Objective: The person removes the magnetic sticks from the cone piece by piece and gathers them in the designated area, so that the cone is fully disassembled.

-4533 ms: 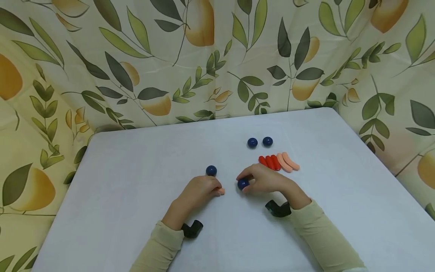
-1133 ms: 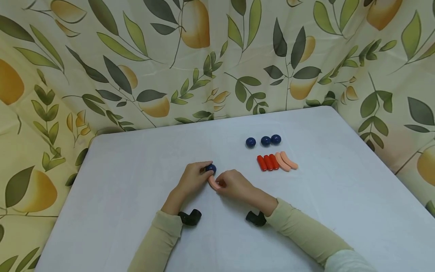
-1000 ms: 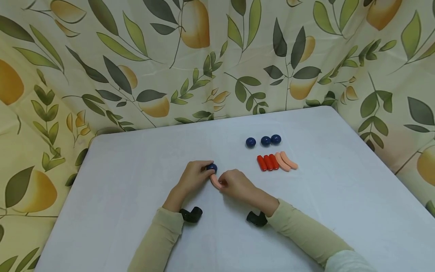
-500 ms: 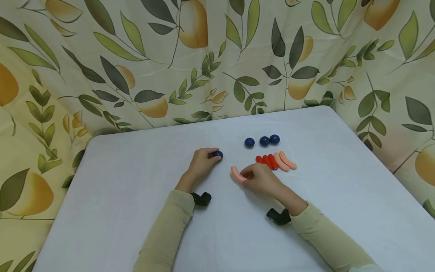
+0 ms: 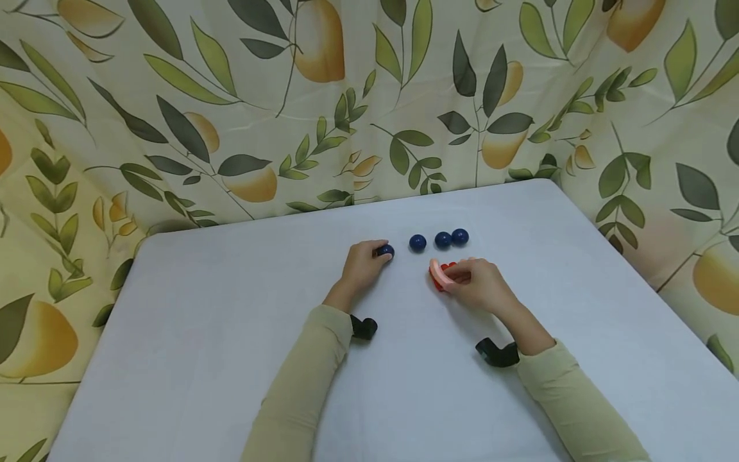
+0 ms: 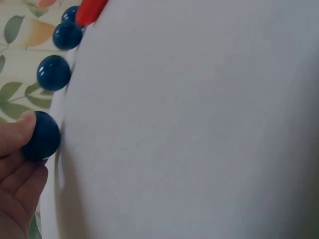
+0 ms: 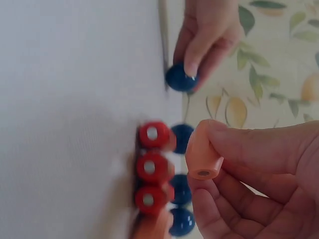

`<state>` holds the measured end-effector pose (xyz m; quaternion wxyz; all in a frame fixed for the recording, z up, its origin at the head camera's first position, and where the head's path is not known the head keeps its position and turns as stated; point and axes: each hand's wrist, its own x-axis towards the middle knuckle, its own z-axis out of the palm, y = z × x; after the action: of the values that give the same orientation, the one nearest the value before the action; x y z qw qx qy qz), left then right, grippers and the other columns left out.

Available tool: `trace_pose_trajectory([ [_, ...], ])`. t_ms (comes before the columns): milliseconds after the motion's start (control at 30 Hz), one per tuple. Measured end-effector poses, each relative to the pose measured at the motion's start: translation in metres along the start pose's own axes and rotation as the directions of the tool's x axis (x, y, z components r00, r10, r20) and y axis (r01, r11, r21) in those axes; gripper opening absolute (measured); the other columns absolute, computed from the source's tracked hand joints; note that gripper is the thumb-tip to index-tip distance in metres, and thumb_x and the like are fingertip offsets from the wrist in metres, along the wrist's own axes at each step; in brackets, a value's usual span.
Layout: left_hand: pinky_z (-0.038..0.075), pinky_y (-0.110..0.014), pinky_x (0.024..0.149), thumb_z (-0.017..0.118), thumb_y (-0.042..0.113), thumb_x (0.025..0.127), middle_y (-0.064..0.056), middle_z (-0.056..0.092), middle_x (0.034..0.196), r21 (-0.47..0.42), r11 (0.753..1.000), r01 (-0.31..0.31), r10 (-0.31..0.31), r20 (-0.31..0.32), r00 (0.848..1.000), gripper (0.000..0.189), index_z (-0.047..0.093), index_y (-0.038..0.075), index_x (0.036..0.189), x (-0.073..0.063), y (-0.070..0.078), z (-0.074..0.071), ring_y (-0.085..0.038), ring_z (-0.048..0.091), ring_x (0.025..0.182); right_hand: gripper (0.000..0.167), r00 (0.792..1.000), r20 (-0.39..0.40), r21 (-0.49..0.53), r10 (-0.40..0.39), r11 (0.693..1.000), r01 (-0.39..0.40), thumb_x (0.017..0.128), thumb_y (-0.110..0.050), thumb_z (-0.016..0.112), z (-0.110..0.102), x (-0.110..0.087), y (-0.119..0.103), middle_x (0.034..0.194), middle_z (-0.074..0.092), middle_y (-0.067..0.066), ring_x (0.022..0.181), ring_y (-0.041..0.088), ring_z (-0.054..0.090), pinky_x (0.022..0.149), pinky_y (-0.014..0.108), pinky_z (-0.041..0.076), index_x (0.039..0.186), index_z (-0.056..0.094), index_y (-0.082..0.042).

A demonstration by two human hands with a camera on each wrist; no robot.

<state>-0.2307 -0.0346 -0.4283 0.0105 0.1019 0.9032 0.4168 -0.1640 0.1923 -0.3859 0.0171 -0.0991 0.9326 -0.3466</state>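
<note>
My left hand [image 5: 374,255] pinches a dark blue ball [image 5: 386,251] at the left end of a row of three more blue balls [image 5: 442,240] on the white table [image 5: 231,321]. In the left wrist view, thumb and fingers wrap the blue ball [image 6: 41,135] and the ball row [image 6: 53,72] runs away from it. My right hand [image 5: 462,279] holds a curved pink piece [image 5: 437,274] just above the red cylinders [image 5: 448,265], which it mostly hides. The right wrist view shows the pink piece [image 7: 202,149] in my fingers beside three red cylinders [image 7: 149,167].
A leaf-and-pear patterned curtain [image 5: 288,96] closes off the table's back and sides. Black wrist cameras [image 5: 364,327] sit on both forearms. Another pink piece [image 7: 149,229] lies past the red cylinders. The table's back edge runs just behind the ball row.
Both hands moved away from me and to the right. The left carried its blue ball up to the row's left end; the right carried the pink piece over to the red cylinders.
</note>
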Motion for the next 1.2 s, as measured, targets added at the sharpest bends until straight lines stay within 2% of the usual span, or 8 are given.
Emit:
trace_pose_trajectory([
  [33,0.041,-0.03,0.093,0.063,0.015,0.089,-0.008,0.06,0.119,-0.004,1.0,-0.001,0.001,-0.006,1.0,0.035,0.06,0.005,0.122,0.001,0.001,0.003,-0.015,0.054,0.102,0.021,1.0,0.019,0.008,0.004,1.0,-0.004,0.08,-0.012,0.069,-0.005,0.001,0.003,0.083,0.067,0.009,0.078,0.023,0.061,0.074,0.037,0.048,0.097,0.07,0.001],
  [133,0.041,-0.029,0.092,0.062,0.015,0.089,-0.008,0.06,0.119,-0.027,1.0,-0.004,0.004,-0.026,1.0,0.035,0.059,0.005,0.122,0.001,0.005,0.01,-0.013,0.054,0.099,0.028,0.996,0.054,0.033,0.071,0.997,-0.073,0.082,-0.01,0.068,-0.017,0.004,0.013,0.092,0.067,0.015,0.081,0.025,0.062,0.069,0.035,0.051,0.105,0.066,0.006],
  [233,0.04,-0.028,0.094,0.062,0.015,0.089,-0.008,0.06,0.119,-0.035,0.999,-0.027,0.025,-0.059,0.998,0.034,0.059,0.004,0.122,0.003,0.008,0.017,-0.014,0.053,0.109,0.033,0.988,0.064,0.035,0.138,0.99,-0.14,0.083,-0.011,0.067,-0.028,0.005,0.023,0.096,0.065,0.018,0.084,0.027,0.06,0.067,0.032,0.051,0.11,0.063,0.008],
  [367,0.039,-0.028,0.095,0.062,0.016,0.089,-0.009,0.059,0.12,-0.03,0.999,-0.036,0.032,-0.1,0.994,0.035,0.06,0.003,0.121,0.006,0.012,0.024,-0.018,0.051,0.115,0.036,0.98,0.051,0.035,0.193,0.98,-0.195,0.084,-0.013,0.066,-0.04,0.005,0.035,0.101,0.063,0.021,0.09,0.03,0.057,0.07,0.034,0.05,0.112,0.06,0.008],
  [533,0.038,-0.027,0.095,0.063,0.016,0.088,-0.009,0.059,0.12,-0.042,0.999,-0.024,0.019,-0.131,0.991,0.036,0.06,0.003,0.121,0.008,0.015,0.03,-0.018,0.05,0.116,0.037,0.981,-0.002,0.007,0.196,0.981,-0.196,0.083,-0.014,0.066,-0.05,0.006,0.049,0.102,0.063,0.023,0.093,0.033,0.055,0.075,0.04,0.046,0.111,0.061,0.009],
  [667,0.038,-0.027,0.096,0.063,0.014,0.088,-0.009,0.059,0.121,-0.045,0.999,-0.014,0.008,-0.129,0.992,0.035,0.059,0.004,0.122,0.009,0.018,0.032,-0.018,0.05,0.116,0.038,0.978,-0.025,-0.02,0.209,0.978,-0.21,0.084,-0.015,0.065,-0.053,0.006,0.058,0.104,0.061,0.025,0.095,0.035,0.055,0.078,0.044,0.046,0.112,0.06,0.01],
  [967,0.037,-0.026,0.097,0.062,0.013,0.089,-0.008,0.057,0.123,-0.047,0.999,-0.007,0.001,-0.109,0.994,0.036,0.058,0.005,0.123,0.009,0.022,0.036,-0.017,0.048,0.118,0.04,0.956,0.016,-0.045,0.292,0.956,-0.291,0.086,-0.018,0.063,-0.052,0.009,0.073,0.108,0.057,0.028,0.1,0.039,0.05,0.082,0.048,0.043,0.113,0.058,0.012],
  [1200,0.04,-0.027,0.094,0.064,0.016,0.088,-0.008,0.059,0.121,0.0,1.0,-0.014,0.014,-0.125,0.992,0.04,0.057,0.006,0.125,0.004,0.026,0.036,-0.016,0.055,0.109,0.038,0.951,0.014,-0.051,0.309,0.95,-0.308,0.088,-0.015,0.061,-0.046,0.009,0.075,0.109,0.056,0.029,0.099,0.039,0.05,0.082,0.048,0.044,0.113,0.057,0.012],
])
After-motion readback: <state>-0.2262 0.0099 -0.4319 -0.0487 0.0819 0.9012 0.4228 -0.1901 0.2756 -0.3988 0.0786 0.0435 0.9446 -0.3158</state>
